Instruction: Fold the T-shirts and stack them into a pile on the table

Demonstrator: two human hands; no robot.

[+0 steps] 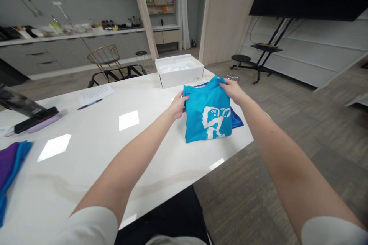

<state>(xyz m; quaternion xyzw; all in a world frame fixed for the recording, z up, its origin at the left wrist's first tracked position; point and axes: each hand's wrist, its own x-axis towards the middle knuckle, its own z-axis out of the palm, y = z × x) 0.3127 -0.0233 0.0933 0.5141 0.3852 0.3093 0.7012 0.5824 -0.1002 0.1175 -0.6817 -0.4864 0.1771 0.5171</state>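
Both hands are on the shirt. The right hand [233, 91] has its grip pinched on the far edge of the turquoise T-shirt [207, 120], which is folded, with a white print facing up. The left hand [178, 105] has its fingers [181, 99] against the shirt's left edge, grip partly closed; can't tell if it's actually pinching.

The shirt sits on the white worktop [155, 160], right of centre near the right edge, and looks slightly lifted at the far end. A darker blue cloth [237, 119] sticks out from under its right side.

Just beyond it is an open white box [179, 76] with a white moulded insert [175, 67].

Far left on the worktop: a paper sheet [96, 95] with a black pen [89, 104] beside it. Further left is a black device [34, 120] on a purple item [43, 123]. Near left is a folded purple-and-blue cloth [11, 164].
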